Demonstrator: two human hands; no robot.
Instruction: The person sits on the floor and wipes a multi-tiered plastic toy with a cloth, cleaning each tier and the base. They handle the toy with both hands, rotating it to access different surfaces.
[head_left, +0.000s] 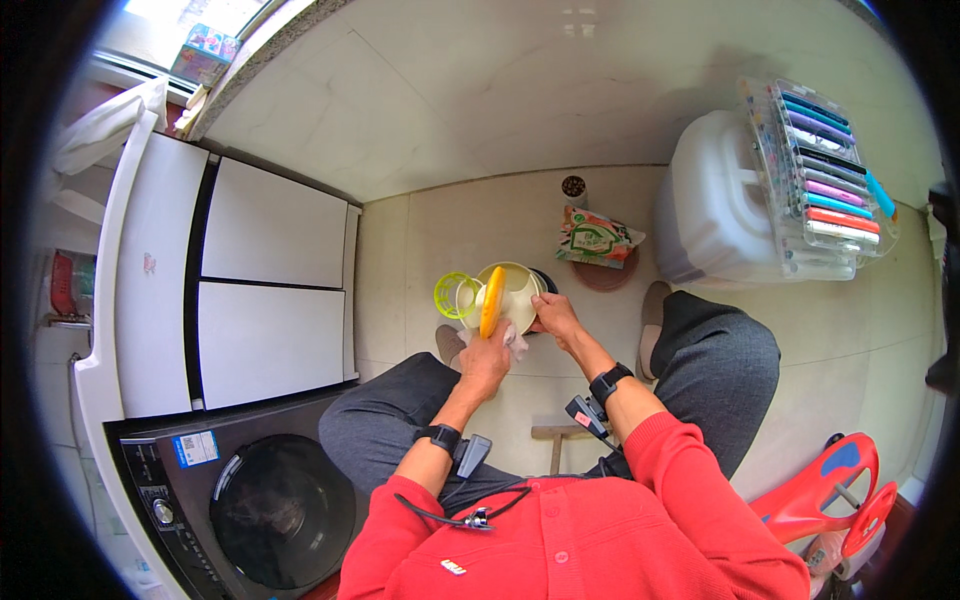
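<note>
My left hand grips the lower end of a long orange-yellow object, whose exact kind I cannot tell, with a crumpled white tissue or cloth beside the fingers. My right hand holds the right rim of a pale cream round container between thumb and fingers. The yellow object stands over this container. A lime-green slotted plastic cup or basket touches the container's left side. Something dark shows behind the container at the right, partly hidden.
A patterned packet lies on a reddish round dish, near a small filled cup. Right are a translucent bin and a marker case. Left stand white drawers and a washing machine; a red ride-on toy is lower right.
</note>
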